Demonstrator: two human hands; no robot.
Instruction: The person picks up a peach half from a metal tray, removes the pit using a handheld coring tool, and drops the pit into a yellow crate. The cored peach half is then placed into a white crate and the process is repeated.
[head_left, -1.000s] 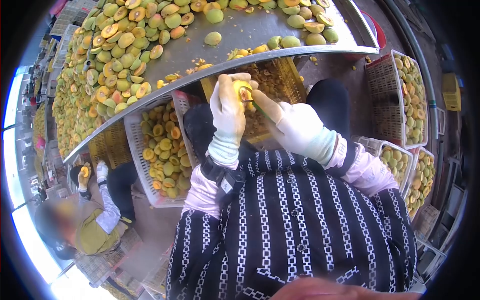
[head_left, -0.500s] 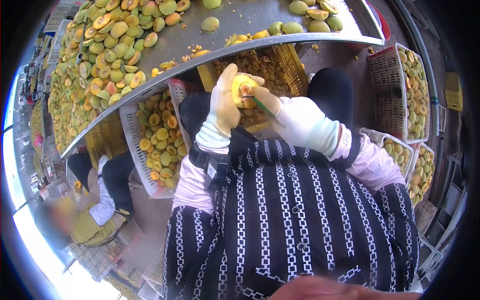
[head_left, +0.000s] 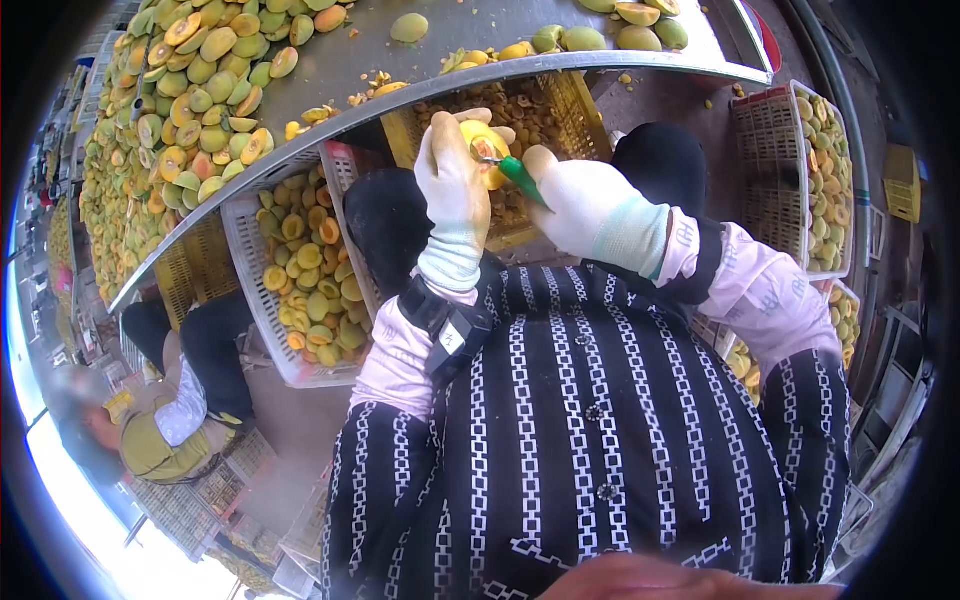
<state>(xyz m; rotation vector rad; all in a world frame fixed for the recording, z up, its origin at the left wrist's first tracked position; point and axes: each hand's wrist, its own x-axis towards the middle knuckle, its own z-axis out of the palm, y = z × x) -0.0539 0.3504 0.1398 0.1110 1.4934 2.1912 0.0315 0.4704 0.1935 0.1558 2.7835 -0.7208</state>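
In my gloved left hand (head_left: 455, 195) is a halved yellow peach (head_left: 479, 132), its cut face turned toward my right hand, with the brownish pit area at its centre. My gloved right hand (head_left: 590, 205) is closed around a green-handled pitting tool (head_left: 522, 181). The tool's thin metal tip touches the middle of the cut face. Both hands are over a yellow crate (head_left: 587, 112) between my knees, which holds many small brownish and orange pieces. How deep the tip sits cannot be made out.
A metal table (head_left: 330, 80) carries a large heap of halved peaches, with its raised edge just beyond my hands. A white crate (head_left: 245, 270) of peach halves stands at my left, another crate (head_left: 775, 190) at the right. Another person (head_left: 170, 430) sits at far left.
Both hands have shifted slightly up and the left has turned. My right hand has drawn back to the right, showing more of the green handle and the metal tip.
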